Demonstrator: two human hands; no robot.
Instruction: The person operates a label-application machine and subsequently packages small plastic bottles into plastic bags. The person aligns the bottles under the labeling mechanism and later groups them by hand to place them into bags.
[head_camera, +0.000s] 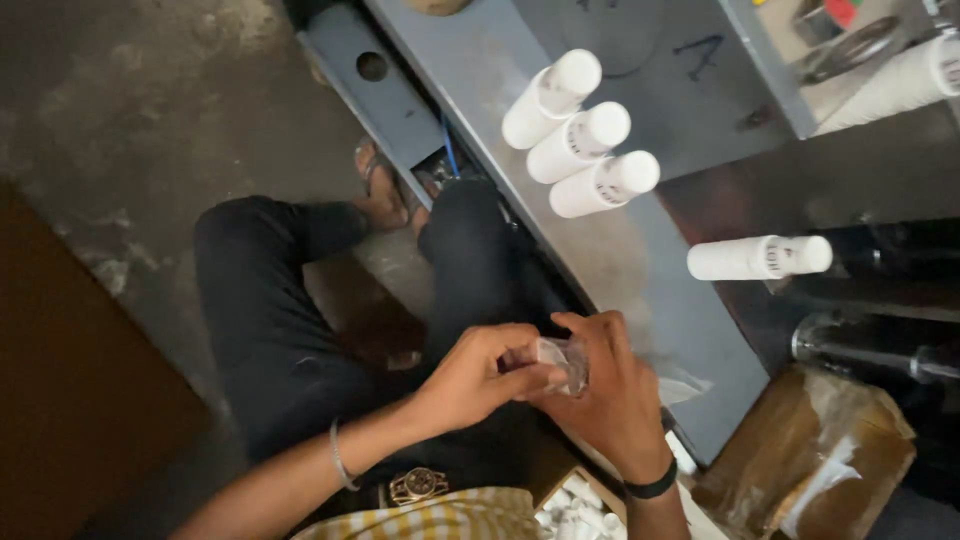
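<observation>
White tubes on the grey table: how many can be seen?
4 fully seen: three side by side, one alone to the right. A fifth is cut off at the top right edge.

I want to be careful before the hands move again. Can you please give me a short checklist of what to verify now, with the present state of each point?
1. Both hands on the small clear plastic piece: ok, left hand and right hand pinch it together.
2. Piece kept above the lap, beside the grey table: ok.
3. Three white tubes grouped on the table: ok, lying side by side.
4. Fourth white tube apart from the group: ok, lying alone.
5. What is inside the plastic piece: cannot tell, too small and blurred.
</observation>
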